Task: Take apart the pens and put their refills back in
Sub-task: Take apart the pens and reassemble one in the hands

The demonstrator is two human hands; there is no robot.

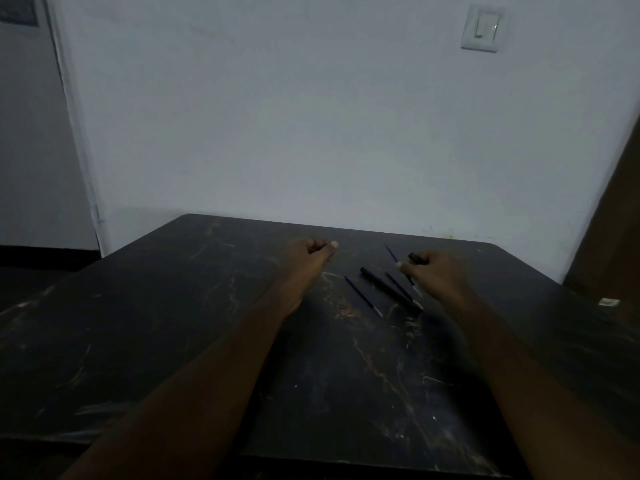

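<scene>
Head cam, dim light, so fine detail is limited.

Both forearms are reaching out over the dark scuffed bench point(173, 323), w/ the pen parts lying btwn and just ahead of the hands.

Left hand point(308, 256): fingers are curling into a loose fist, thumb tip pressing against the index finger. Nothing visible in it; hand is sitting low over the bench, left of the parts, not touching any of them.

Right hand point(433, 271): fingers are closing around a short black pen piece point(415, 258), its end sticking out past the knuckles on the far side. Can't tell if it's a cap or a barrel section. Thumb is pointing left toward the loose parts.

Parts lying on the bench, all running diagonally, far-left to near-right:
- black pen barrel point(389, 290), just left of the right hand, lying flat
- blue refill point(363, 296), left of the barrel, roughly parallel, small gap btwn them
- 2nd blue refill point(401, 289), lying close along the barrel's right side; contact unclear
- 3rd blue refill point(392, 252), far end showing beyond the right thumb, near end passing under or behind the hand; can't tell whether the hand is touching it

Refills are all out of the barrel at this pt.

Bkgd: pale wall w/ a white light switch point(483, 27) upper right, brown panel point(609, 220) at the right edge, small white object point(609, 301) on the bench's far right side.
</scene>
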